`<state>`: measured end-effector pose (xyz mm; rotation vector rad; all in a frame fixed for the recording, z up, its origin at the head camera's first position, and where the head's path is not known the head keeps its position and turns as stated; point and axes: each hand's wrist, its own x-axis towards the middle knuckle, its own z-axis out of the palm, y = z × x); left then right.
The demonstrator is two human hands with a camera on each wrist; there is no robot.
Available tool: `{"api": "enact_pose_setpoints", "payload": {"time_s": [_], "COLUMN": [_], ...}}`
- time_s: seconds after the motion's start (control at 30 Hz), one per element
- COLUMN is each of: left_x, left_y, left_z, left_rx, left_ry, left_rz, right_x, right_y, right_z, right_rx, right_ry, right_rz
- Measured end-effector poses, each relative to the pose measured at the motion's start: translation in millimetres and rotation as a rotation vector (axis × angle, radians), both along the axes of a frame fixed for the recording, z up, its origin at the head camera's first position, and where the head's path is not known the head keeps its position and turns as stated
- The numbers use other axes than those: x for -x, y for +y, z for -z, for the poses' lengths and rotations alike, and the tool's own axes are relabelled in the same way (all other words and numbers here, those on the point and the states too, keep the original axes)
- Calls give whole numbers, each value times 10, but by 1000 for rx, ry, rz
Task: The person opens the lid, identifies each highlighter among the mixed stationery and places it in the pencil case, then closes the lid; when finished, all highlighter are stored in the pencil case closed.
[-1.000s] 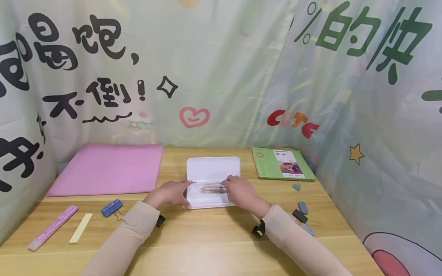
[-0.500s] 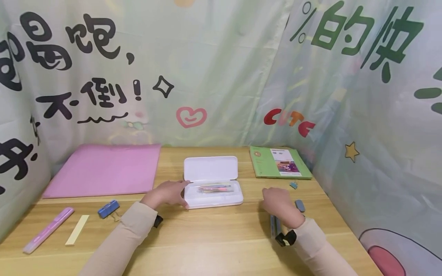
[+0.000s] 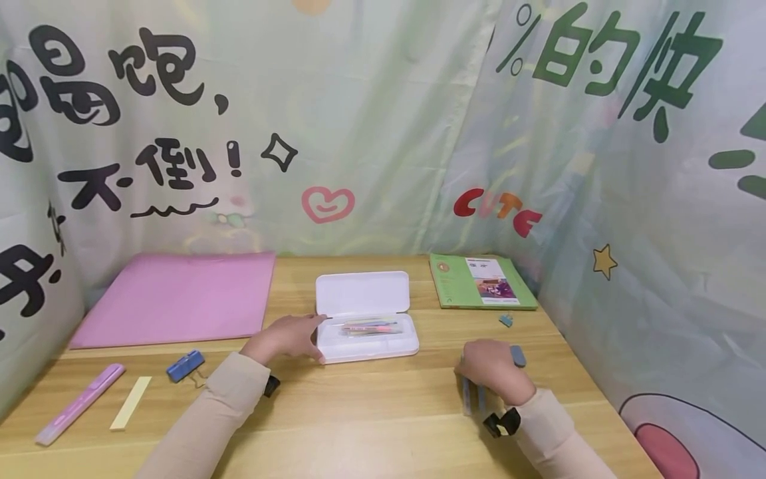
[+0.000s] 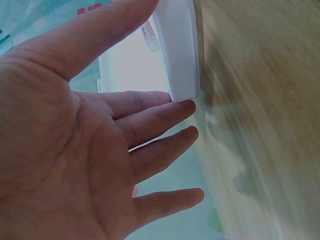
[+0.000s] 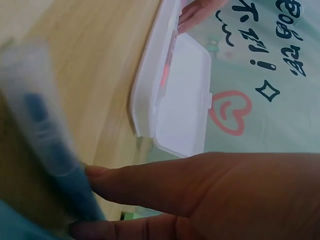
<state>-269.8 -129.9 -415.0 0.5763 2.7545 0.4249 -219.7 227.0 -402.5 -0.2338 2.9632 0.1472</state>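
A white pencil case (image 3: 397,346) lies with its lid up on the table, holding a small bundle of thin pens (image 3: 371,328). At its left end rests my left hand (image 3: 287,336); the left wrist view shows straight, spread fingers (image 4: 162,155) touching the case's corner. My right hand (image 3: 497,367) is low over the table, to the right of the case. Between its thumb and finger it pinches a blue stick-like thing (image 5: 82,195) with a frosted, see-through end, blurred in the right wrist view. Two greyish-blue strips show below this hand in the head view.
A blue-grey eraser-like piece (image 3: 517,356) and a small teal clip (image 3: 505,320) lie near the right hand. Behind them is a green book (image 3: 457,283). On the left are a pink sheet (image 3: 179,299), a blue binder clip (image 3: 185,365), a pink stick (image 3: 80,404) and a cream strip (image 3: 130,404).
My right hand has left the pencil case, moving right and towards me, and lately sank slightly lower. My left hand has stayed at the case's left end. The view has shifted slightly.
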Motion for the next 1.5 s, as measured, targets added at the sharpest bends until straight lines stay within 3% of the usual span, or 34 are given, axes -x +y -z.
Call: {"api": "enact_pose_setpoints", "payload": {"time_s": [0.57, 0.9, 1.03, 1.17, 1.5], "left_x": [-23, -14, 4, 12, 12], "left_y": [-41, -54, -58, -53, -42], "left_z": [14, 20, 30, 26, 8], "left_rx": [-11, -7, -4, -6, -8], "left_ry": [-7, -1, 1, 0, 2], "left_rz": [-5, -7, -6, -5, 13], "right_x": [40, 250, 382, 531, 778], "right_y": [-267, -644, -851, -1032, -1320], "right_z": [0, -37, -51, -6, 138], "right_rx": [20, 94, 128, 123, 45], "right_ry": [67, 276, 344, 378, 369], "right_rz": [-56, -229, -344, -442, -513]}}
